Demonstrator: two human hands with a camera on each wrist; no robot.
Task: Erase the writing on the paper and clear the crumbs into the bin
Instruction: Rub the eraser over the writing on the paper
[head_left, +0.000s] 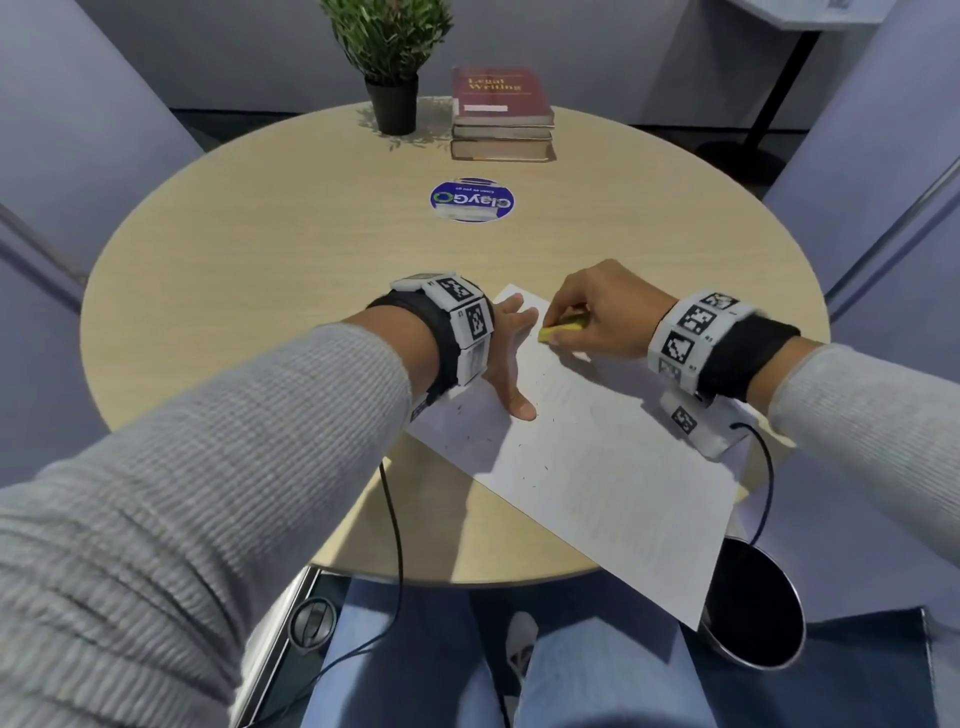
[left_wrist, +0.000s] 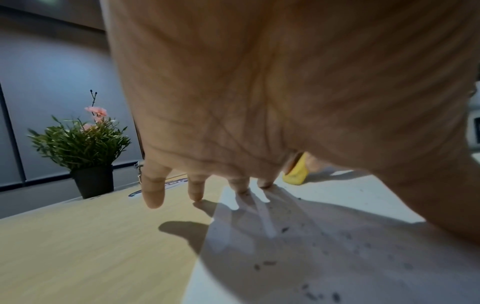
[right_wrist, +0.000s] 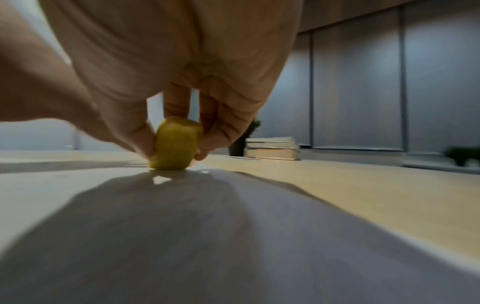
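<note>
Right hand (head_left: 597, 312) is pinching the yellow eraser (head_left: 563, 330) at the paper's (head_left: 597, 467) far corner — left hand (head_left: 506, 358) is pressing spread fingers just beside it. Crumbs (left_wrist: 285, 229) are lying near the left hand. Paper looks thin, crease-prone — probably needs holding flat; bin (head_left: 753, 608) is sitting below its near corner.

Both arms wear grey ribbed knit sleeves (head_left: 208, 467) reaching to the wrists. Each wrist carries a black strap (head_left: 748, 353) and a band of white blocks printed with black-and-white square markers (head_left: 470, 317). A white camera housing (head_left: 696, 423) with its own marker hangs below the right wrist. Thin black cables (head_left: 397, 545) trail from both wrist units. The legs are in light blue jeans (head_left: 597, 670).
</note>
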